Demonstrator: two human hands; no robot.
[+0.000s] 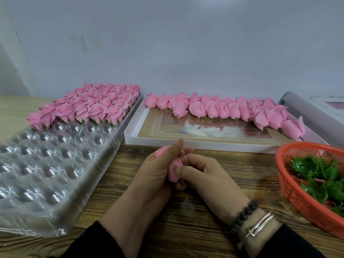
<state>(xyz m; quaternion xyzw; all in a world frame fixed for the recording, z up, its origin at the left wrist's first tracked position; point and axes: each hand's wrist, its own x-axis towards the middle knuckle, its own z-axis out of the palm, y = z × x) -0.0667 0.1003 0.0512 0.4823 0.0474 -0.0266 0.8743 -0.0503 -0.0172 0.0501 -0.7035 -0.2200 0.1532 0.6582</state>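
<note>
at the far left a clear plastic tray (46,164) of round cups lies on the wooden table (186,211). its far rows are filled with finished roses (89,105), each showing green at the base, and its near cups hold nothing.

in the middle the left hand (156,174) curls round a pink rose head (175,169), with the thumb lying along its top and a petal edge poking out behind the thumb. the rose head is held just above the table, between the two hands. the right hand (208,175) meets it from the other side, fingers bent, pinching the lower petals with thumb and forefinger. no green part shows in either hand, and the base of the flower is hidden.

behind them a shallow white box (186,142) holds a row of bare rose heads (223,108) along its far wall. at the right an orange basket (290,183) holds green calyxes (320,174).

the step looks like working one head, shaping it or seating its base. next it probably needs a calyx from the basket, if none is fitted yet. then it wants a light placing, upright, into a free cup beside the filled rows without crushing the petals.
</note>
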